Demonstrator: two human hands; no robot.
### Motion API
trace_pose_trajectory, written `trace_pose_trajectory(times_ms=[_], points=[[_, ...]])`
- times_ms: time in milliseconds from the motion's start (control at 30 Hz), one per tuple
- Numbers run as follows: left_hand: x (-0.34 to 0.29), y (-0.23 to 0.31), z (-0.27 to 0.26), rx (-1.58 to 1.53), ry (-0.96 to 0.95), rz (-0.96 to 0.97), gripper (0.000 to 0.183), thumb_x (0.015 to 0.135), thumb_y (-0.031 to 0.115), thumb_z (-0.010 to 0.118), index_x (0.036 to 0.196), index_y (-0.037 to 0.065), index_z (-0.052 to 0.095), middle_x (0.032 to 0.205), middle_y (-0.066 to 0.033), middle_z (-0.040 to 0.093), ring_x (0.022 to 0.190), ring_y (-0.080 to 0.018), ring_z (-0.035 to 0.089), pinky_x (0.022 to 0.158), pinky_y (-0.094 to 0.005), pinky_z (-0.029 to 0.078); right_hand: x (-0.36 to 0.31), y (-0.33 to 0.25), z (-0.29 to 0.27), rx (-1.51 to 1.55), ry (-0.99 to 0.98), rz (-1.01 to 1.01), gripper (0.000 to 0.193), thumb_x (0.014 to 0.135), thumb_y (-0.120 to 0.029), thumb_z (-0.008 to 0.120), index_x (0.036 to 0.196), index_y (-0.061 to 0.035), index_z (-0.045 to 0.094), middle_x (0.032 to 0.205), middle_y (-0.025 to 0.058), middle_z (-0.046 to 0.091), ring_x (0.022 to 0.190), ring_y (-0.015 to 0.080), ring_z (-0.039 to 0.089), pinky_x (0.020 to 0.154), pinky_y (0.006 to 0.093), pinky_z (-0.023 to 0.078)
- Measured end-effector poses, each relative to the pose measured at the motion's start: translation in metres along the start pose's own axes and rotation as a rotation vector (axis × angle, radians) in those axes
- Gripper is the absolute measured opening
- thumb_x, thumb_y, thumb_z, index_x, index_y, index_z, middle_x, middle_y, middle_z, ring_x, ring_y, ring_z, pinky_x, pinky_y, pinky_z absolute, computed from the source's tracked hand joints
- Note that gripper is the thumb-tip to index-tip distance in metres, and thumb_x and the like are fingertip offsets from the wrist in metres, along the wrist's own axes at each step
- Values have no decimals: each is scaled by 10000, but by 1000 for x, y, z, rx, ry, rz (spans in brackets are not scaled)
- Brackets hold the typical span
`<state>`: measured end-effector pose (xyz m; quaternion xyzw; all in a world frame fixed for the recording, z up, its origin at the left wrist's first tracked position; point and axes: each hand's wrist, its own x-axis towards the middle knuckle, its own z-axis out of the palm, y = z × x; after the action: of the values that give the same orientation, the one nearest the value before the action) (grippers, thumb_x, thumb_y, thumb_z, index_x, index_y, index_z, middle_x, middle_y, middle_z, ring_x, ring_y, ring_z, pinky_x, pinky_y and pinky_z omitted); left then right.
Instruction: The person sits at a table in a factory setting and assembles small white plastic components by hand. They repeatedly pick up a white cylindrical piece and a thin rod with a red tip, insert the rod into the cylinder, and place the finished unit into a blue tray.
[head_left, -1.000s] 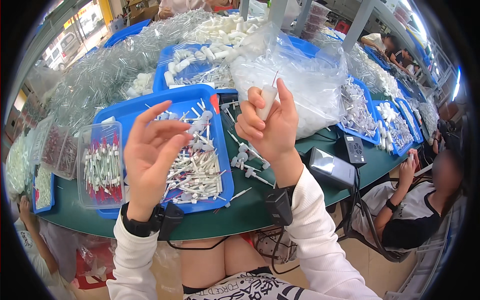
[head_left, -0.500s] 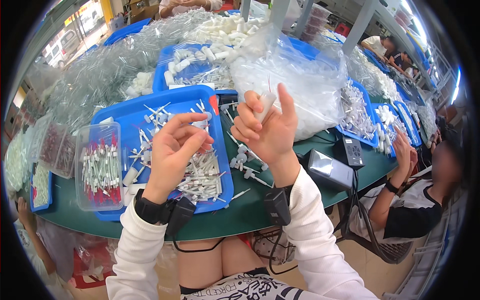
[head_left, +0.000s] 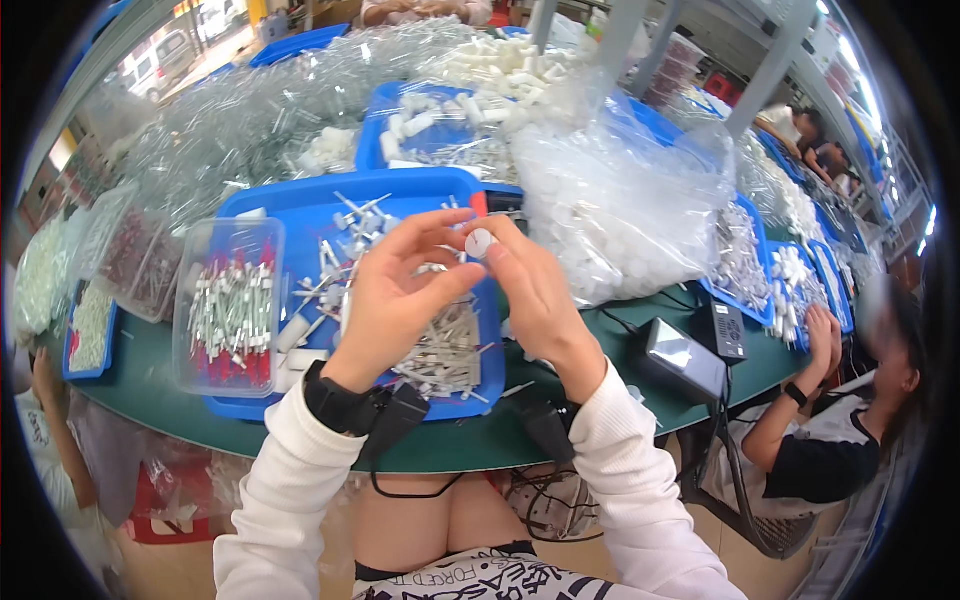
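A small white plastic cylinder (head_left: 479,243) is gripped in my right hand (head_left: 537,290), its round end face turned up with a dark spot at the middle. Close to it on the left, my left hand (head_left: 398,290) has its fingers curved and apart; whether its fingertips touch the cylinder I cannot tell. Both hands hover over the right part of a blue tray (head_left: 290,196). In that tray lie a pile of thin white stick-like parts with wires (head_left: 452,350) and several thick white cylinders (head_left: 295,332).
A clear plastic box (head_left: 181,345) of red-and-white wired parts stands at the left. Behind the hands sit a large clear bag (head_left: 625,215) of white pieces and another blue tray (head_left: 372,125). A black-and-silver device (head_left: 686,358) lies at right, near a co-worker's hand (head_left: 823,340).
My right hand has come down and left with the white cylinder, beside my left hand. My left hand has moved slightly right. The whole view has shifted a little.
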<state>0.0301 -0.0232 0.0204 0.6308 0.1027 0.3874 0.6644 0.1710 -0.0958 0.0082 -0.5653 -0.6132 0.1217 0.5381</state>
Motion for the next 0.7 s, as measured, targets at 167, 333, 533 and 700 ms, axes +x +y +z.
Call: trace_pose_trajectory(times_ms=[167,333,533,700], points=[[1,-1,-13,-72,76,-22,297,775,-21,629,1061,-30,551,1015,-105,600,890,-150,599,753,-256,486,2,-22,0,-97,18,-20,369,796,-70,590,1147,-29,484,944,126,541,814,224,568,713,312,451],[2,3,-10,-126,139,58,260,764,-31,639,1011,-33,555,1022,-119,600,900,-166,602,771,-268,491,8,-8,-9,683,224,89,202,827,-14,559,1024,14,522,925,90,565,782,130,563,717,263,454],[1,1,-15,-28,181,109,248,776,-41,623,1013,-44,550,1047,-169,601,926,-196,603,804,-294,499,6,1,-7,609,143,152,107,841,-56,587,879,44,576,834,111,625,751,159,615,701,258,482],[1,-6,-13,-39,249,151,215,805,-18,603,1013,-42,555,1049,-185,603,926,-208,606,826,-322,501,3,-2,4,680,154,231,118,845,-70,594,884,40,574,831,126,629,727,173,626,681,279,509]])
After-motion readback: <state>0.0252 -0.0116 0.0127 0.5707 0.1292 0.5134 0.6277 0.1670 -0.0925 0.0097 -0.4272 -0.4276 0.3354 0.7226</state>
